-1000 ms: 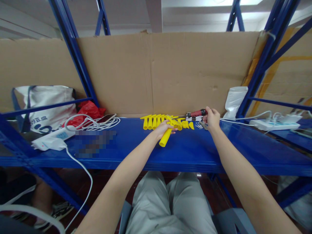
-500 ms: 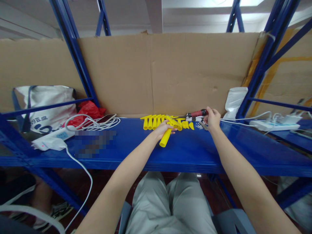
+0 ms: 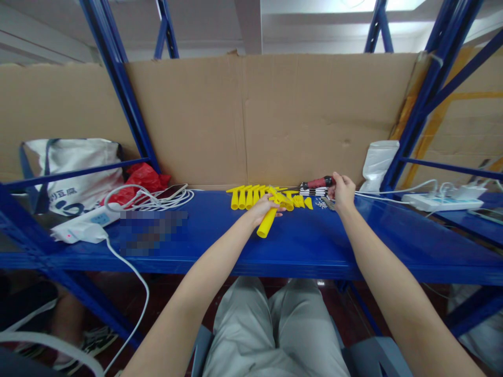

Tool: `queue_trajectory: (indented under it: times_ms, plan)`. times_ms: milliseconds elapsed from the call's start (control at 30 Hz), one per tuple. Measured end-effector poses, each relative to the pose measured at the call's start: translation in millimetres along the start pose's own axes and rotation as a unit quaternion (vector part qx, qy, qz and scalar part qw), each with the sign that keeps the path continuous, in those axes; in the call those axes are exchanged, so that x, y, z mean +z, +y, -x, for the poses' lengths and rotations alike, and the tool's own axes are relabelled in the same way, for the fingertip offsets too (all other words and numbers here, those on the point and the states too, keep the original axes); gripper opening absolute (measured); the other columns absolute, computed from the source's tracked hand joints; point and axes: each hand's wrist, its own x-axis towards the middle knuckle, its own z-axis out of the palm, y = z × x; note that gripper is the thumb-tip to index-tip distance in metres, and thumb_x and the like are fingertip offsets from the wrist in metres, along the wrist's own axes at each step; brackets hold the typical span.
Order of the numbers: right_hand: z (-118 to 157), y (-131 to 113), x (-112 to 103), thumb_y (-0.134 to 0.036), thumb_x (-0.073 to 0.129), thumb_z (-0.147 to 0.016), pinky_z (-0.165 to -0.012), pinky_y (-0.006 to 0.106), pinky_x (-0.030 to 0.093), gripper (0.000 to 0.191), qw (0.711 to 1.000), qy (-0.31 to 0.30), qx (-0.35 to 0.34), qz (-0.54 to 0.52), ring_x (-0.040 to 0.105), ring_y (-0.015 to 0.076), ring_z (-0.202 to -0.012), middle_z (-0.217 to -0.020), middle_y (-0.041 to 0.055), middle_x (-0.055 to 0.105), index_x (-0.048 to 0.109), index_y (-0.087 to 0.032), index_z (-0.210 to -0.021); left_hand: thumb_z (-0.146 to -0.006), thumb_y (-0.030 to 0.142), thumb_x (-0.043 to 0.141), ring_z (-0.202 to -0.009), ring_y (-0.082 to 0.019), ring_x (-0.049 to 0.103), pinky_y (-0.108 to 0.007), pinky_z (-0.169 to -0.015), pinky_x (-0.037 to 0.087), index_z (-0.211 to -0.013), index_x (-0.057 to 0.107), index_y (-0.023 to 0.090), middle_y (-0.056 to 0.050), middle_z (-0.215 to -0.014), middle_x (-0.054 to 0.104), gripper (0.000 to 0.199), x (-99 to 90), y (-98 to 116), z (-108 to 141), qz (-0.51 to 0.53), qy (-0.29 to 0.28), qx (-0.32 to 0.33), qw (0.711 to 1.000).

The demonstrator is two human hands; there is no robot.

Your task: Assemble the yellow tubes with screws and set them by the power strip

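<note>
My left hand [image 3: 259, 210] is closed around a yellow plastic part with a tubular handle [image 3: 266, 224], tilted with its open end towards me. In my right hand [image 3: 342, 192] is a screwdriver [image 3: 317, 183] with a red and black handle, held level. Its shaft points left to the upper end of the yellow part; whether the tip touches cannot be made out. Behind my left hand stands a row of similar yellow parts [image 3: 242, 199]. Small yellow pieces [image 3: 299, 201] lie to the right, beside scattered tiny metal bits [image 3: 321, 203], perhaps screws.
Cardboard [image 3: 196, 125] backs the blue shelf [image 3: 220, 238]. On the left are a white power strip [image 3: 94, 215], coiled white cable [image 3: 176, 199], a red plastic bag [image 3: 147, 178] and a cloth bag [image 3: 78, 173]. A white pouch [image 3: 379, 165] and another power strip [image 3: 444, 202] are at right.
</note>
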Motion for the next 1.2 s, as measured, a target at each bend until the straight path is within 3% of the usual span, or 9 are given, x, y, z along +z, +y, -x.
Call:
queue_trajectory:
  times_ms: [467, 933, 1200]
  plan:
    - [0.6, -0.5, 0.6, -0.058, 0.064, -0.066, -0.028, 0.024, 0.018, 0.043, 1.000, 0.002, -0.002, 0.012, 0.030, 0.0087, -0.026, -0.032, -0.0088, 0.038, 0.038, -0.024, -0.061, -0.070, -0.006, 0.055, -0.071, -0.016, 0.069, -0.022, -0.055, 0.054, -0.121, 0.035, 0.023, -0.008, -0.106, 0.062, 0.063, 0.1, -0.6, -0.1, -0.004, -0.009, 0.005, 1.000]
    - [6.6, -8.7, 1.3, -0.043, 0.062, -0.075, -0.031, 0.021, 0.022, 0.027, 0.998, -0.019, -0.043, 0.040, 0.034, 0.0079, -0.029, -0.037, -0.0086, 0.042, 0.046, -0.022, -0.067, -0.065, -0.009, 0.055, -0.069, -0.015, 0.068, -0.021, -0.052, 0.050, -0.120, 0.033, 0.022, -0.009, -0.107, 0.060, 0.067, 1.1, -4.0, -1.5, -0.055, 0.018, 0.037, 0.998]
    - [7.9, -13.5, 2.5, -0.043, 0.066, -0.072, -0.028, 0.021, 0.019, 0.026, 0.999, -0.030, -0.023, -0.017, 0.032, 0.0082, -0.025, -0.035, -0.0085, 0.043, 0.054, -0.020, -0.075, -0.064, -0.008, 0.055, -0.066, -0.013, 0.066, -0.019, -0.049, 0.049, -0.119, 0.033, 0.022, -0.008, -0.107, 0.061, 0.067, 1.4, -3.1, -0.7, -0.067, 0.019, 0.060, 0.996]
